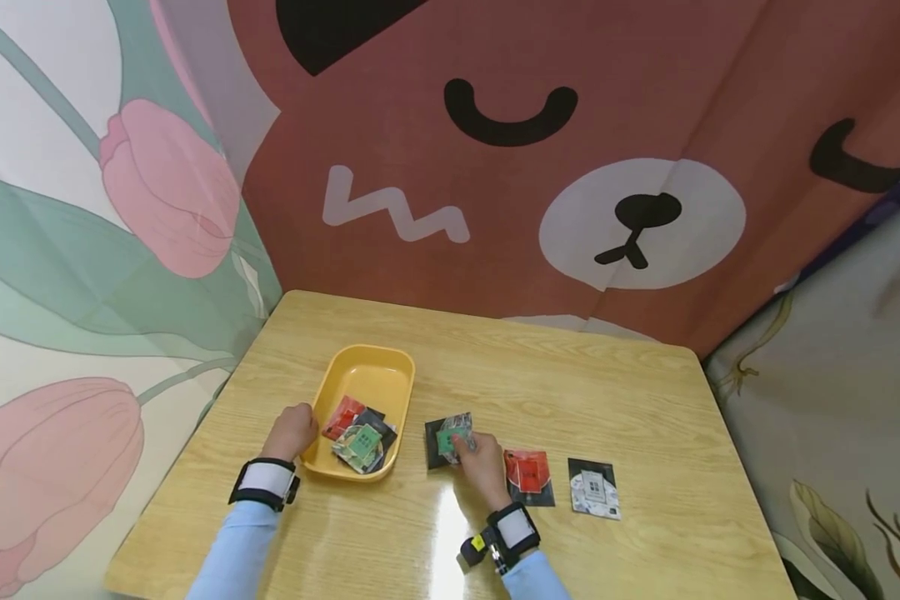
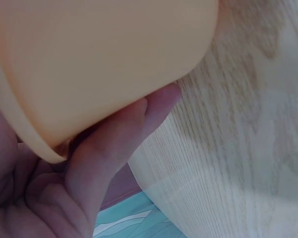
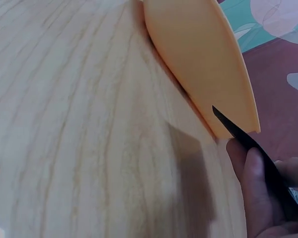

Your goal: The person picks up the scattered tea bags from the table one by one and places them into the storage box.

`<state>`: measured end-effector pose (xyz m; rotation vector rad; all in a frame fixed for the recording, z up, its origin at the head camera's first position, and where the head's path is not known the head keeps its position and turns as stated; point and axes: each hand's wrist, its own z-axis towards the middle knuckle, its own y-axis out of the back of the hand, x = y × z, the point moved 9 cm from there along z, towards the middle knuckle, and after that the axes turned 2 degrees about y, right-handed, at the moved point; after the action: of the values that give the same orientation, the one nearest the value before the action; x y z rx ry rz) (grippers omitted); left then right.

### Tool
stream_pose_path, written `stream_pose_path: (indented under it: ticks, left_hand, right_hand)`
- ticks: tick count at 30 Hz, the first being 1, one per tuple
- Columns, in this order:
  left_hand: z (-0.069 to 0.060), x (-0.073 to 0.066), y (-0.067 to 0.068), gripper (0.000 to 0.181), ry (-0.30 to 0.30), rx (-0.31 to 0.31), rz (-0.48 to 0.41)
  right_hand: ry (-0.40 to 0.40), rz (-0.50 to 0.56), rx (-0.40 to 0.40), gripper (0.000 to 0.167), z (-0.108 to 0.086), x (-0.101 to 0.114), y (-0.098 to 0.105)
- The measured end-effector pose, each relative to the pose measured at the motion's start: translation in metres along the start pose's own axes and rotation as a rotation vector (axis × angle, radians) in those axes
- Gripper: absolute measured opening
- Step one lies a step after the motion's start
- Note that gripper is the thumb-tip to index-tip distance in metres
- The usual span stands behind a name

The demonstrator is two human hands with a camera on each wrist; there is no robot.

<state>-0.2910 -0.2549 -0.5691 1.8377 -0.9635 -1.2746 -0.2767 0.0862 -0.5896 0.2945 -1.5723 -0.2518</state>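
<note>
My left hand (image 1: 291,432) grips the left rim of the yellow tray (image 1: 375,357); the left wrist view has its fingers (image 2: 114,134) under the tray's outer wall (image 2: 109,59). Several flat packets (image 1: 363,442), red, green and dark, overlap in the tray's near half. Just right of the tray, my right hand (image 1: 483,471) pinches a dark, patterned packet with a green label (image 1: 448,439). From the right wrist, this packet (image 3: 238,134) shows edge-on, held between thumb and fingers (image 3: 253,178) above the table, beside the tray (image 3: 203,59).
A red and black packet (image 1: 529,478) lies flat on the wooden table (image 1: 645,400) by my right hand. Farther right lies a black and white packet (image 1: 594,488). A printed curtain (image 1: 390,275) hangs along the table's far edge, with patterned cloth on both sides.
</note>
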Motion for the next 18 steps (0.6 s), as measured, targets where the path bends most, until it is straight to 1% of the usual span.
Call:
stream_pose_path:
  ticks: [5,12,18]
  left_hand:
    - [-0.0004,-0.0016,0.0007,0.017,0.001,-0.001,0.007]
    - [-0.0004,-0.0016,0.0001,0.018,0.005,0.004,0.009]
    - [0.0001,-0.0009,-0.0002,0.017,0.011,0.005,0.016]
  right_hand:
    - [0.005,-0.005,-0.003,0.022,0.0017,0.0034,0.0013]
    - [-0.022,0.074,0.014,0.020,0.0019,0.0036,-0.0043]
    - [-0.017,0.090,0.001,0.021,0.0014,0.0066,-0.0059]
